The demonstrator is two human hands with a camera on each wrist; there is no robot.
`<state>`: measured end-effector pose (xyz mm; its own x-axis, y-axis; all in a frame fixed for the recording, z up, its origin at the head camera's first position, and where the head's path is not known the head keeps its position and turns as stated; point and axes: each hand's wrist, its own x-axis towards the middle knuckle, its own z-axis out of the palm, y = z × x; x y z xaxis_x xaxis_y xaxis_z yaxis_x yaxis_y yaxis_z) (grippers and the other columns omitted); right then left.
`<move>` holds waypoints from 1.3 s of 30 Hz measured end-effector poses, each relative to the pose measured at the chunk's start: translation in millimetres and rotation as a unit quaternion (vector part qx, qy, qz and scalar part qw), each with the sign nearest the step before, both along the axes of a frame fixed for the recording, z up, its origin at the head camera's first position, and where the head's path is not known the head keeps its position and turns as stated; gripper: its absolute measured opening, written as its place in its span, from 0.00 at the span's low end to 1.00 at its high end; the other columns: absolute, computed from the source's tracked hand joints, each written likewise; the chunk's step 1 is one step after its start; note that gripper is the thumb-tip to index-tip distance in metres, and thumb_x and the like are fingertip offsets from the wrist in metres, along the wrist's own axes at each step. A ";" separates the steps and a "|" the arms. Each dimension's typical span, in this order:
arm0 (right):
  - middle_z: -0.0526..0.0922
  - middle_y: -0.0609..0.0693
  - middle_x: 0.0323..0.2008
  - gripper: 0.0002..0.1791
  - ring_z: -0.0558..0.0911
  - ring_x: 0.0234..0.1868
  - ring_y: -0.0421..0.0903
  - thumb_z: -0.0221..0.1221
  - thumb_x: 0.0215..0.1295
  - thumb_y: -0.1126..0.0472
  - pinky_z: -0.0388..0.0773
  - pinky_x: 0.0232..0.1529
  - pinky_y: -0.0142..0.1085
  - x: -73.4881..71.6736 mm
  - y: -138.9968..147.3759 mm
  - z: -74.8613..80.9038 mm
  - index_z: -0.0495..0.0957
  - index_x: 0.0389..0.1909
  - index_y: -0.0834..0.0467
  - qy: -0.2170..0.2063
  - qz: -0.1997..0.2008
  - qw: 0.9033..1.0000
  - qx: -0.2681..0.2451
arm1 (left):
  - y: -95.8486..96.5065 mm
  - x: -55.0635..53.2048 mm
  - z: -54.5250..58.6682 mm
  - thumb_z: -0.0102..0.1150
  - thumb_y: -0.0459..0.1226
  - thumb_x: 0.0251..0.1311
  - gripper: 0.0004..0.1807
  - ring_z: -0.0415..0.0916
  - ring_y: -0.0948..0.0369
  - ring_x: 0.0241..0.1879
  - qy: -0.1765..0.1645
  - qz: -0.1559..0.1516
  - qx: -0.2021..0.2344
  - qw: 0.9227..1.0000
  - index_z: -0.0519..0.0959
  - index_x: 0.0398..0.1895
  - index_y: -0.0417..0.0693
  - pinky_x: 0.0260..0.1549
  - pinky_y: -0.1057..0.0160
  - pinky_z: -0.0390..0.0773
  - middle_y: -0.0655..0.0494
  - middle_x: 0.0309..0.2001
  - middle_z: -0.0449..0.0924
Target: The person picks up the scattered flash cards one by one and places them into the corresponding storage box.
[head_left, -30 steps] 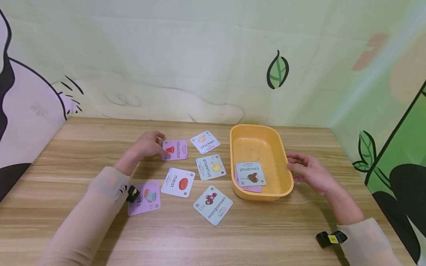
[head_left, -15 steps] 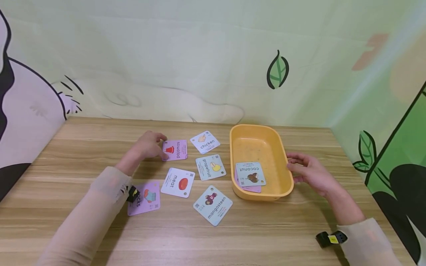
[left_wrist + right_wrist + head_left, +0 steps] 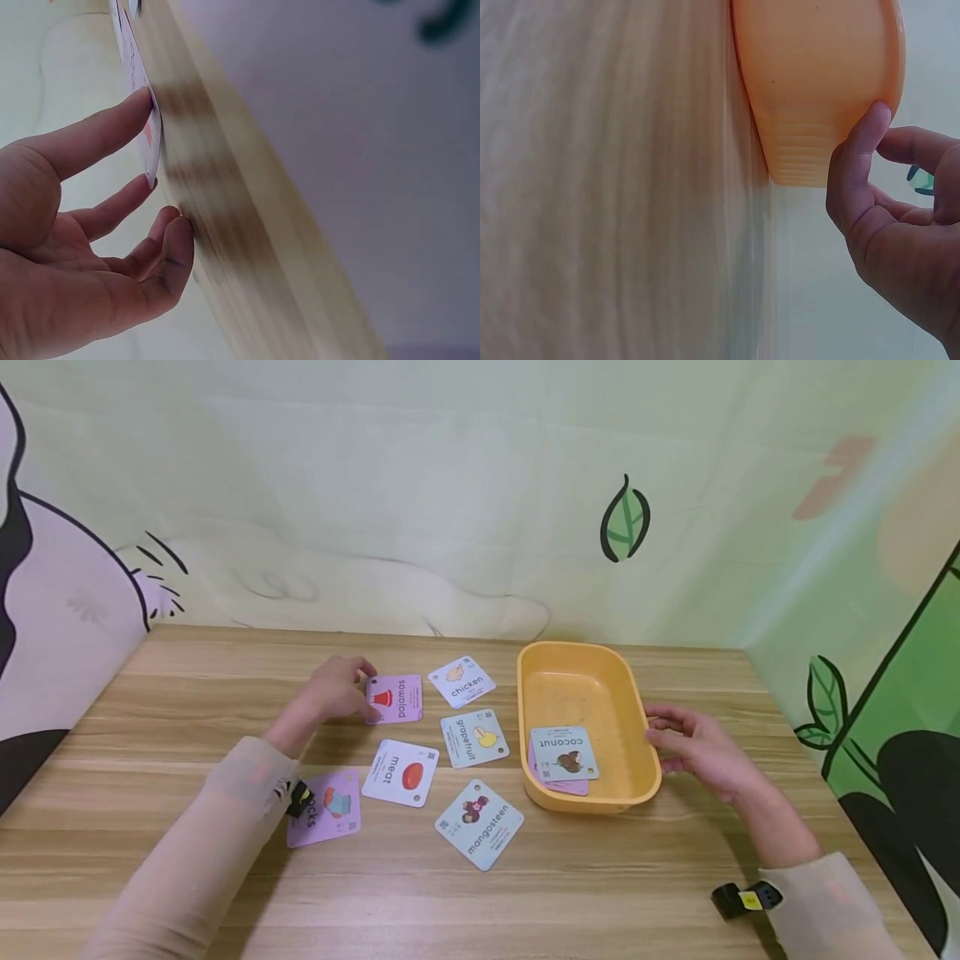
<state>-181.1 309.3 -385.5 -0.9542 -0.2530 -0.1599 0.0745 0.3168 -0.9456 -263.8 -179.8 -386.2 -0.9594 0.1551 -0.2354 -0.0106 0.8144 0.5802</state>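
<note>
In the head view my left hand point(image 3: 333, 687) is at the left edge of a purple card point(image 3: 394, 698) marked "pajamas", which lies on the table. Seen from the left wrist, thumb and forefinger pinch that card point(image 3: 150, 139) by two corners, while the other fingers stay loosely bent. My right hand point(image 3: 697, 750) touches the right outer side of a yellow plastic bin point(image 3: 579, 653). Its thumb point(image 3: 874, 124) presses near the rim, and the fingers are relaxed. Inside the bin a coconut card point(image 3: 555, 760) partly covers a purple card point(image 3: 570, 787).
Around the left hand lie a chicken card point(image 3: 462, 681), a grapefruit card point(image 3: 476, 737), a meat card point(image 3: 401, 772) and a mangosteen card point(image 3: 481, 824). A purple socks card point(image 3: 325, 808) is partly hidden by the left wrist strap. A printed cloth backs the wooden table point(image 3: 600, 885).
My left thumb and forefinger have shifted slightly right at the edge of the pajamas card. The right hand and the bin have stayed in place.
</note>
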 end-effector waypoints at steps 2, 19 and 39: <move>0.71 0.66 0.54 0.30 0.81 0.41 0.43 0.54 0.78 0.63 0.86 0.38 0.38 0.1 0.2 0.0 0.58 0.72 0.75 -0.001 -0.001 1.000 0.000 | 0.0 -0.1 -0.5 0.75 0.31 0.53 0.36 0.65 0.38 0.61 -0.001 0.002 0.007 1.000 0.71 0.66 0.35 0.64 0.38 0.66 0.30 0.65 0.67; 0.70 0.67 0.55 0.31 0.81 0.41 0.43 0.54 0.78 0.63 0.86 0.38 0.38 0.8 0.1 -0.1 0.57 0.72 0.75 -0.004 0.001 1.000 0.000 | 1.2 -3.0 -1.1 0.73 0.27 0.53 0.36 0.71 0.42 0.54 -0.016 -0.004 0.056 0.998 0.68 0.65 0.41 0.61 0.41 0.70 0.35 0.58 0.73; 0.70 0.67 0.55 0.31 0.81 0.41 0.44 0.54 0.78 0.63 0.86 0.37 0.39 0.2 0.7 -0.7 0.57 0.72 0.75 -0.003 0.004 1.000 -0.003 | 3.3 -2.3 -2.9 0.63 0.20 0.58 0.38 0.72 0.42 0.56 -0.021 -0.007 0.083 0.996 0.67 0.72 0.45 0.57 0.44 0.74 0.36 0.59 0.73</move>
<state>-180.9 310.0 -386.2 -0.9515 -0.2607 -0.1635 0.0771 0.3124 -0.9468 -266.1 -176.5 -389.0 -0.9467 0.2078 -0.2461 -0.0282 0.7078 0.7059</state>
